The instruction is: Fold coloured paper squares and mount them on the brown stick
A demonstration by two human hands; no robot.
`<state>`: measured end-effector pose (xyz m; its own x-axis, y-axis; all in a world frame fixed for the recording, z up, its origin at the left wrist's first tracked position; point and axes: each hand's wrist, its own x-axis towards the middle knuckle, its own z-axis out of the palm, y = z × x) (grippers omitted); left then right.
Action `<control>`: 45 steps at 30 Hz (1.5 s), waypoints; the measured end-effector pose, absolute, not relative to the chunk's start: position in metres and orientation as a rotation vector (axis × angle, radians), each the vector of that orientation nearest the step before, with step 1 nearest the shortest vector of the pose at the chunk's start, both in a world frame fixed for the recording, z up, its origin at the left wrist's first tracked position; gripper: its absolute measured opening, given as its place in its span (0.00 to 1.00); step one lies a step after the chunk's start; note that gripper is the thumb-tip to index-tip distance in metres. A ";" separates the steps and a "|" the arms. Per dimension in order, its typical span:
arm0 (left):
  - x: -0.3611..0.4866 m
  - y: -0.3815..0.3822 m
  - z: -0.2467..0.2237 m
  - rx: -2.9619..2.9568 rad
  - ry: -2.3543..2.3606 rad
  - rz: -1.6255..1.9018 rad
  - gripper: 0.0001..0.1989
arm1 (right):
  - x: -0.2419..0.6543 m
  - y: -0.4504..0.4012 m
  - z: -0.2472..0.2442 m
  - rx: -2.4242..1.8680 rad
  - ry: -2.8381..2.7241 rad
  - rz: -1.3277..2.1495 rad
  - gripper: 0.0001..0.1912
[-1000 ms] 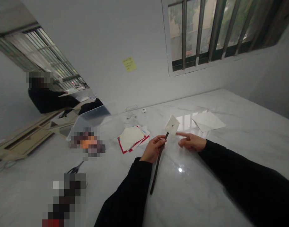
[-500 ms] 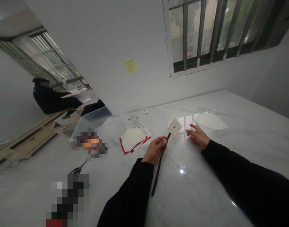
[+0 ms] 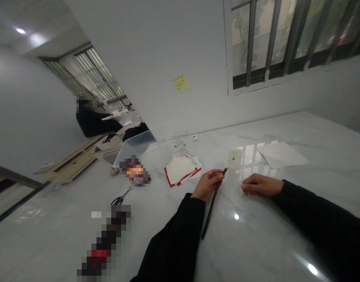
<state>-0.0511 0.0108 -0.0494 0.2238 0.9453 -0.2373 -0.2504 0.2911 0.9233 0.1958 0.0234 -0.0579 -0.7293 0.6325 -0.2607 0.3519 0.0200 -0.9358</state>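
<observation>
My left hand (image 3: pixel 208 185) pinches a thin dark brown stick (image 3: pixel 211 209) near its upper end. At the stick's top sits a small square of cream paper (image 3: pixel 234 159) with a dark dot at its middle. To the right, my right hand (image 3: pixel 260 185) rests low over the table with its fingers curled in; whether anything is inside them is hidden. Beyond it a larger white sheet (image 3: pixel 282 154) lies on the marble table. Left of my left hand is a stack of cream, white and red papers (image 3: pixel 181 170).
Scissors (image 3: pixel 119 200) lie at the left, near blurred-out items. A clear plastic bin (image 3: pixel 139 147) stands behind them, with a thin cable (image 3: pixel 180 135) and a small white object (image 3: pixel 194 138) by the wall. A person in black (image 3: pixel 93 121) sits far left.
My right hand has gone from spread fingers to curled ones and sits lower. The paper square has turned to face me more squarely. The whole view has shifted, moving things rightward.
</observation>
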 end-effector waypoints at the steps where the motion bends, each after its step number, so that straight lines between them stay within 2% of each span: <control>1: -0.051 0.011 -0.049 0.891 0.983 0.999 0.21 | 0.195 0.026 -0.060 -1.063 -2.012 1.724 0.26; 5: -0.051 0.010 -0.049 0.881 0.959 0.988 0.20 | 0.197 0.037 -0.070 -1.208 -1.722 1.490 0.23; 10: -0.052 0.010 -0.051 0.914 0.941 0.964 0.19 | 0.205 0.046 -0.075 -1.350 -1.351 1.216 0.42; 14: -0.051 0.010 -0.052 0.952 0.928 0.942 0.19 | 0.209 0.047 -0.067 -1.329 -1.240 1.086 0.51; 16: -0.051 0.010 -0.052 0.948 0.931 0.947 0.19 | 0.210 0.043 -0.060 -1.339 -1.360 1.220 0.46; 18: -0.052 0.011 -0.052 0.929 0.944 0.964 0.19 | 0.211 0.036 -0.053 -1.283 -1.646 1.582 0.37; 21: -0.052 0.011 -0.053 0.901 0.960 0.975 0.20 | 0.207 0.023 -0.049 -0.957 -1.998 2.111 0.35; 23: -0.052 0.012 -0.053 0.898 0.957 0.976 0.20 | 0.203 0.020 -0.052 -0.851 -2.005 2.148 0.31; 29: -0.053 0.012 -0.050 0.910 0.961 0.974 0.20 | 0.200 0.040 -0.068 -1.166 -1.497 1.656 0.27; 33: -0.054 0.013 -0.050 0.909 0.973 0.970 0.19 | 0.208 0.055 -0.071 -1.328 -1.063 1.351 0.33; 38: -0.054 0.015 -0.050 0.925 0.982 0.966 0.19 | 0.208 0.056 -0.070 -1.308 -0.989 1.198 0.43; 40: -0.054 0.015 -0.050 0.919 0.982 0.980 0.19 | 0.205 0.047 -0.062 -1.269 -1.130 1.340 0.40; 42: -0.053 0.015 -0.049 0.909 0.978 0.994 0.19 | 0.202 0.032 -0.049 -1.108 -1.482 1.777 0.33; 43: -0.053 0.014 -0.049 0.902 0.978 0.998 0.20 | 0.200 0.024 -0.041 -0.860 -1.766 2.135 0.32; 45: -0.053 0.014 -0.048 0.886 0.987 1.001 0.20 | 0.196 0.009 -0.029 -0.237 -2.153 2.628 0.30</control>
<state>-0.0527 0.0140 -0.0483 0.2191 0.9455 -0.2409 -0.2547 0.2938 0.9213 0.1960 0.0087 -0.0291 -0.9558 -0.1150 -0.2705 0.2878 -0.1795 -0.9407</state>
